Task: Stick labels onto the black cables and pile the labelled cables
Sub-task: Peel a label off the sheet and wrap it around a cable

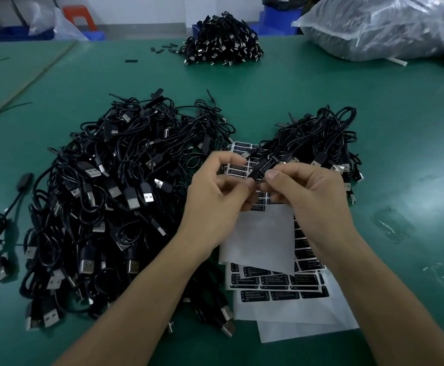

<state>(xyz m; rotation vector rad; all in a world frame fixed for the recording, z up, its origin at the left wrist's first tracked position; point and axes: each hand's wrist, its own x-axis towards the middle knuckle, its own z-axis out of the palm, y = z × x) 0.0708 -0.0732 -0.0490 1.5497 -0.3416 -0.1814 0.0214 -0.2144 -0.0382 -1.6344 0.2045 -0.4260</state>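
You are holding one black cable [258, 172] by its slim inline block, raised just above the label sheets [273, 282]. Both hands are gripping it: your left hand [215, 186] is pinching the lower end of the block with curled fingers, and your right hand [302, 191] is pinching the part beside it, thumb pressing near the label [268, 163], whose white lettering is facing up at you. Gripping at two points is likely stopping the block from twisting while the label is being smoothed down, and working right over the sheets is making each reach for a fresh label short.

The large heap [104, 194] is lying under and beside your left forearm, probably the unlabelled stock. The smaller pile [321, 138] is sitting just beyond your right hand, which I am judging to be the labelled ones, so the drop-off is calling for only a small forward move to the right.

Both heaps are crowding the sheets: plugs from the smaller pile are overlapping their far edge, and the large heap is touching their left edge. Bare green table [413, 143] is lying open to the right of your right arm, and a wide strip is running between the two piles and the far heap [223, 40] and plastic bag [379, 25]. A stray cable [2, 228] is lying apart at the far left, well out of your way
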